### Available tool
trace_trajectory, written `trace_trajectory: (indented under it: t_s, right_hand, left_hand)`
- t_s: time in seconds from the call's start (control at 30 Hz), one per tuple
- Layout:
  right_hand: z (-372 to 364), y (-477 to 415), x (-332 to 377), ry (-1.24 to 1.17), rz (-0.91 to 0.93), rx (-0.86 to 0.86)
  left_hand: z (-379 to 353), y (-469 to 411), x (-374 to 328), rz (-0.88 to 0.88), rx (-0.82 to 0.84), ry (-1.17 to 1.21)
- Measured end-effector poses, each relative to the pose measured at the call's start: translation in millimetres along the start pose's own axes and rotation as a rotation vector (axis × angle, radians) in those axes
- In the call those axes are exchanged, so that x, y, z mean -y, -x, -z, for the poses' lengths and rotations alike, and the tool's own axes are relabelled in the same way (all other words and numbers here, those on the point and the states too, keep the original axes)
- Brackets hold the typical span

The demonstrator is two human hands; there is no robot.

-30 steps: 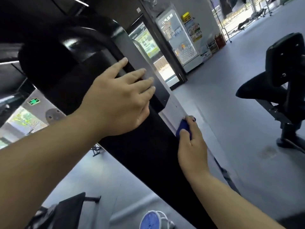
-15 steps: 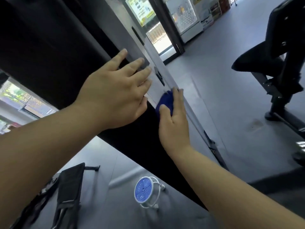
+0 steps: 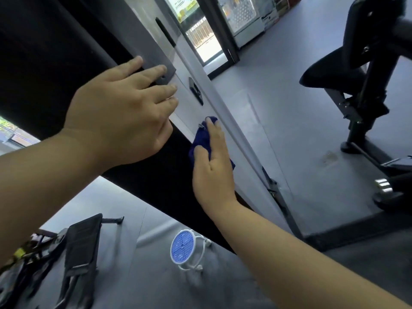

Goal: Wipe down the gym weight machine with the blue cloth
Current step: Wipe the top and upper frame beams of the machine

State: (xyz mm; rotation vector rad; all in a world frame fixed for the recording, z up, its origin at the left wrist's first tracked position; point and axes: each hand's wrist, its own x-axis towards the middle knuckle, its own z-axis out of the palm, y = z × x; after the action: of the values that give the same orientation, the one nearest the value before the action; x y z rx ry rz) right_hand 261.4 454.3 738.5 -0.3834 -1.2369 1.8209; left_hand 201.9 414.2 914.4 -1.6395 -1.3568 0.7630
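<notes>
My right hand (image 3: 211,172) lies nearly flat over the small dark-blue wadded cloth (image 3: 201,141). The fingers are stretched out and press it against the tall grey-and-black metal weight machine (image 3: 151,36), and the thumb rests along the cloth's near edge rather than curling round it. The cloth sits on the pale grey face, right at the seam where it meets the black side panel, a little below a small black fitting (image 3: 196,91) on that face.

My left hand (image 3: 124,112) holds nothing. It is spread open, palm on the black panel, with the fingertips reaching onto the grey one to brace me.

I judge the cloth to be light, soft and limp. It bunches under my palm and has no stiffness of its own, so it goes only where I push it. On this smooth, slick-looking panel it could slide out from under straight fingers, so I would do best to trap a fold between thumb and forefinger. It could also snag on the black fitting. The machine itself looks heavy and rigid, so firm pressure should not move it.
</notes>
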Motion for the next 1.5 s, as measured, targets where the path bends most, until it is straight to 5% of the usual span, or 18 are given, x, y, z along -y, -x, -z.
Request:
trace_trajectory:
  t_s: [0.1, 0.23, 0.3, 0.5, 0.73, 0.87, 0.97, 1.07, 1.13, 1.3, 1.37, 1.5]
  right_hand:
    - [21.4, 9.5, -37.9, 0.136, 0.109, 0.007]
    - [52.4, 29.2, -84.5, 0.092, -0.404, -0.187]
    - [46.0, 22.2, -76.0, 0.055, -0.473, -0.184]
    - [24.3, 9.9, -41.6, 0.096, -0.042, -0.039]
    - [41.6, 6.5, -66.4, 0.046, -0.410, -0.232]
    - [16.2, -1.3, -33.5, 0.097, -0.097, -0.114]
    - [22.2, 20.5, -59.0, 0.106, -0.043, -0.161]
    - [37.0, 30.1, -85.0, 0.041, -0.392, -0.354]
    - [34.0, 20.5, -79.9, -0.004, -0.582, -0.333]
    - [11.7, 0.4, -44.4, 0.014, -0.100, -0.191]
    - [17.6, 12.0, -63.7, 0.068, -0.040, -0.217]
    - [40.5, 38.1, -99.6, 0.033, -0.470, -0.384]
  left_hand:
    - [0.0, -1.0, -1.2, 0.005, -0.030, 0.030]
    - [-2.2, 0.2, -2.1, 0.005, -0.088, 0.030]
    - [-2.3, 1.2, -1.7, 0.006, -0.090, 0.042]
    - [-3.4, 3.2, -4.6, -0.007, -0.132, 0.058]
    - [-10.5, 6.9, -12.2, -0.013, -0.035, 0.074]
    - [-12.0, 10.3, -19.6, -0.057, -0.001, 0.077]
    - [-13.9, 13.5, -22.4, -0.080, 0.000, 0.095]
    - [-22.6, 20.1, -31.3, -0.145, -0.011, 0.096]
    - [-29.9, 26.4, -39.1, -0.196, -0.033, 0.100]
    - [-31.0, 27.3, -43.9, -0.183, -0.072, 0.082]
    - [-32.4, 28.6, -46.8, -0.179, -0.065, 0.069]
    - [-37.7, 31.3, -50.9, -0.163, -0.083, 0.057]
